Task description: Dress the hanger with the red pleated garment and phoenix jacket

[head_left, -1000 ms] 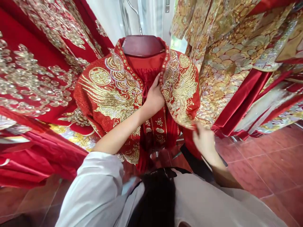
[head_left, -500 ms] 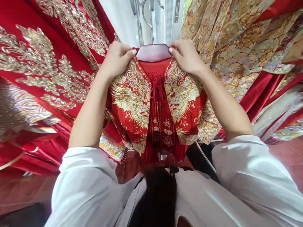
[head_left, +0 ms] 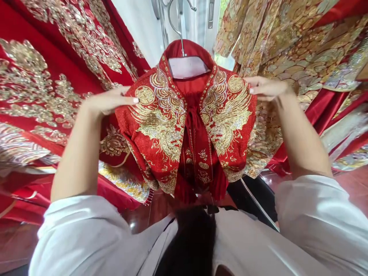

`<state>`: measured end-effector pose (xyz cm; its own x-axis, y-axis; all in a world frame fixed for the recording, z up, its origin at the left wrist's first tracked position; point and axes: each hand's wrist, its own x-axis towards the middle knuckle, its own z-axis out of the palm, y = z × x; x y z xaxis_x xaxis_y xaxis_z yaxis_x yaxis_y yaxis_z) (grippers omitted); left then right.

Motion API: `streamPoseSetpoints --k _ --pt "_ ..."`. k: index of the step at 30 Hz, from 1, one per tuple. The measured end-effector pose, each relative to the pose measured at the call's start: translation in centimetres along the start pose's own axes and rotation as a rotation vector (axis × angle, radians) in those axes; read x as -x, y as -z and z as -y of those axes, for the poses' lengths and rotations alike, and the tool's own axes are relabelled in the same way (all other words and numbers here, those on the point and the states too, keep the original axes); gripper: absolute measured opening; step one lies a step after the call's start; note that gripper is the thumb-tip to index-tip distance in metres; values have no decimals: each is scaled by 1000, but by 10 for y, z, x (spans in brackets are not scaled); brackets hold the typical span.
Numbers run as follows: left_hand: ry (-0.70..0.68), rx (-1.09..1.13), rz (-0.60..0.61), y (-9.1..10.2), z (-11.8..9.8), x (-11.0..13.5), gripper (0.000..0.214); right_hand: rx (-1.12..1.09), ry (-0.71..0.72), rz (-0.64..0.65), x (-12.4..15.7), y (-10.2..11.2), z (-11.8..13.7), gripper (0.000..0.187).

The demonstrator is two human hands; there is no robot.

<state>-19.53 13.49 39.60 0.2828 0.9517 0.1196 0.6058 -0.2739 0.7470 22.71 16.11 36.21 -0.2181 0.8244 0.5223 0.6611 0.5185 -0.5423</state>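
A red jacket point(head_left: 161, 126) with gold embroidery hangs on a hanger point(head_left: 186, 65) with a metal hook, straight in front of me. A red cord is tied in a bow at its open front. My left hand point(head_left: 110, 100) lies flat on the jacket's left shoulder, fingers stretched out and fingertips touching the cloth. My right hand point(head_left: 266, 87) rests on the right shoulder the same way, fingers extended. Neither hand grips anything.
More red and gold embroidered garments point(head_left: 51, 84) hang close on the left, and gold scaled ones point(head_left: 290, 46) on the right. A window frame point(head_left: 201, 19) stands behind the hanger. Red floor tiles point(head_left: 353, 180) show at the right. My white sleeves fill the bottom.
Both hands left the collar by the hanger and slid outward and down onto the jacket's shoulders, opening flat. A second ago the left hand was at the front opening and the right was low.
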Motion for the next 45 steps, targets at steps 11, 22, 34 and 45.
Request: streamPoseSetpoints --k 11,22,34,45 --pt "-89 -622 -940 -105 11 39 66 484 -127 -607 74 -52 50 57" --pt "-19 -599 -755 -232 77 78 46 469 -168 -259 128 -173 52 49" --pt "249 -537 -671 -248 109 134 34 360 -201 -295 145 -171 25 49" --pt "27 -199 -296 -297 58 149 9 -99 85 -73 184 -136 71 30"
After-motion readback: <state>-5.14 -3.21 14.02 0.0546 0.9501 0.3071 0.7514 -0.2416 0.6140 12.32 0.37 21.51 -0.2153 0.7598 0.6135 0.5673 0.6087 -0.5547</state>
